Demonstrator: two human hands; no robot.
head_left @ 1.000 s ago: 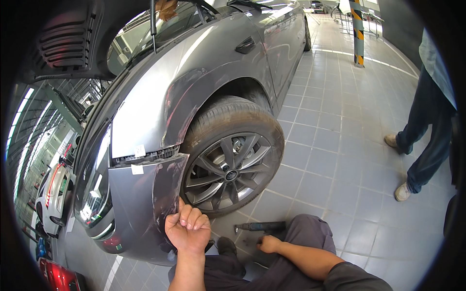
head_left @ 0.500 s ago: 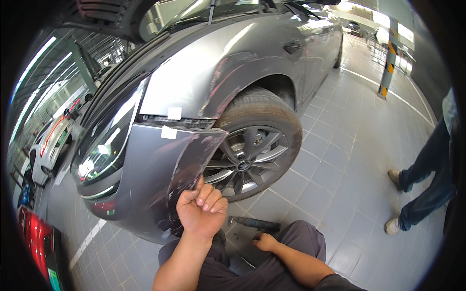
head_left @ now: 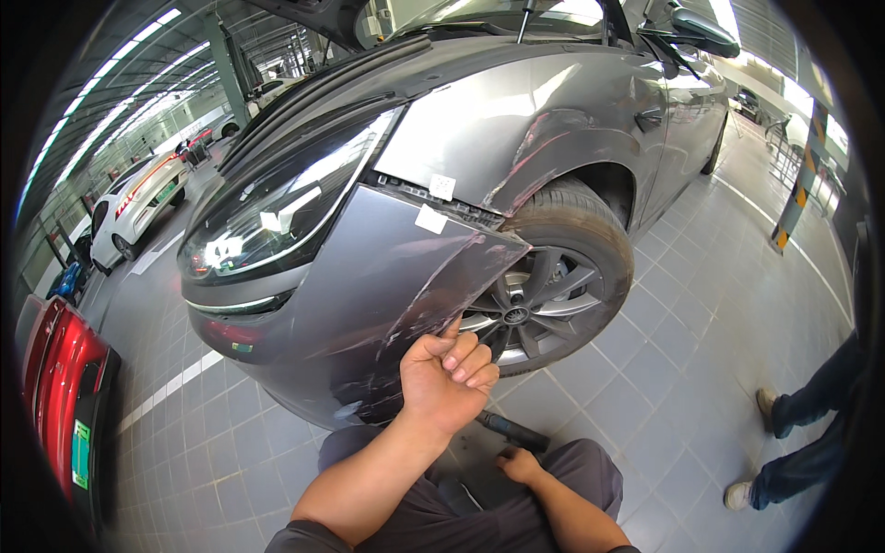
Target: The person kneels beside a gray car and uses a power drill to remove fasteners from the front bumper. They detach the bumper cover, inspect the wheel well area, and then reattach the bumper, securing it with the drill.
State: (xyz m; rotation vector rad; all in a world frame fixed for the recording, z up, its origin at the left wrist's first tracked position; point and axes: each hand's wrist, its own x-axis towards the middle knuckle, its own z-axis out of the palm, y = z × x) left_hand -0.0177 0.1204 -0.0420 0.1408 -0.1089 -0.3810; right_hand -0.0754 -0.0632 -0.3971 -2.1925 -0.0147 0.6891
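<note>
A grey car's front bumper (head_left: 369, 267) has scrapes and a torn, scuffed rear edge beside the front wheel (head_left: 562, 295). My left hand (head_left: 447, 378) is closed at that edge, its index finger up against the panel and the other fingers curled in. White stickers sit on the bumper (head_left: 430, 218) and the fender (head_left: 442, 188), either side of an open gap. My right hand (head_left: 521, 465) is low by my right knee, its fingers curled; what they hold, if anything, is hidden. Just beyond it a dark, long-handled tool (head_left: 513, 430) lies on the floor, partly behind my left hand.
The headlight (head_left: 286, 203) lies left of the fender, under a raised hood (head_left: 309, 17). A person's legs (head_left: 811, 405) stand at the right. A striped pillar (head_left: 800, 180), a red car (head_left: 64, 396) and a white car (head_left: 138, 203) are around.
The view has shifted, so the car and my left hand appear farther right. My left hand keeps its place at the bumper edge. The right hand stays by the knee.
</note>
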